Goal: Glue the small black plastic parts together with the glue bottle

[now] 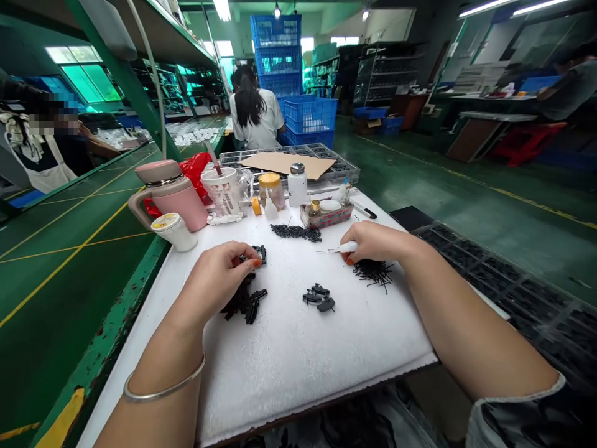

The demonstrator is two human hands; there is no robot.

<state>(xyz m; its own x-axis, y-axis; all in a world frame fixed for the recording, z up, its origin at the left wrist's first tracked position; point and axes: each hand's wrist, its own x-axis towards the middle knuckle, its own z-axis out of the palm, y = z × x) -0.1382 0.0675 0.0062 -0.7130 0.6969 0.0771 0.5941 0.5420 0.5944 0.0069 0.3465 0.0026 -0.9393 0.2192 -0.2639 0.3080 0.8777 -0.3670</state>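
Observation:
My left hand (219, 277) is closed in a pinch, thumb and forefinger at a small black plastic part (262, 254) partly hidden behind them. Beneath and beside that hand lies a heap of similar black plastic parts (252, 305). My right hand (370, 241) grips a white tool with a thin needle-like tip (347, 247), which points left. Thin black pins (375, 274) lie in a pile just under my right hand. Between the hands, nearer to me, sits a small group of black parts (319, 298). Tiny black pieces (295, 233) are spread farther back.
A pink thermos (180, 202), white tub (175, 232), patterned cup (224, 193), yellow-lidded jar (271, 188), white pump bottle (297, 185) and small box (326, 213) line the white board's back. Black parts trays (513, 274) stand at right. A co-worker (256, 112) sits ahead.

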